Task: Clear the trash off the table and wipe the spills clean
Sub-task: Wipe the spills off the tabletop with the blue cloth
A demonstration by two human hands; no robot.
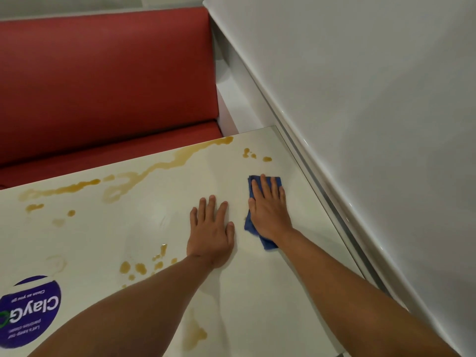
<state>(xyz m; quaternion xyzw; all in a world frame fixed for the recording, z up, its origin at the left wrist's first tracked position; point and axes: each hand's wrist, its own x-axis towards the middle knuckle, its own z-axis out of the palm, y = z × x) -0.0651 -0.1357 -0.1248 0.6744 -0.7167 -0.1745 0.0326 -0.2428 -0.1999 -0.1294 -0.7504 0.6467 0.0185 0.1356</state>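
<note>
- risk first: amber spills (164,164) run along the far edge of the white table (159,217), next to the red bench seat (108,148); a stroke pushed outward could, i judge, sweep liquid over the edge onto the upholstery.
- blue cloth (268,243) is small and folded, mostly hidden under the palm; i judge it may saturate and smear the sticky film rather than lift it, leaving streaks like the faint rings already visible near the purple sticker (31,315).
- droplets (144,267) lie just beside the left forearm, and a pale stain (195,333) sits near the bottom edge; the arm could drag through them.
- right hand (269,212) lies flat on the cloth, fingers extended and only slightly spread, pressing it to the tabletop near the wall side; nothing is pinched or gripped.
- left hand (211,233) rests palm down on bare tabletop just beside the cloth, fingers straight and a little fanned, holding nothing; it seems to brace.
- small drops (253,154) remain beyond the cloth, toward the far corner.
- no trash shows on the visible tabletop; wiping looks barely begun.
</note>
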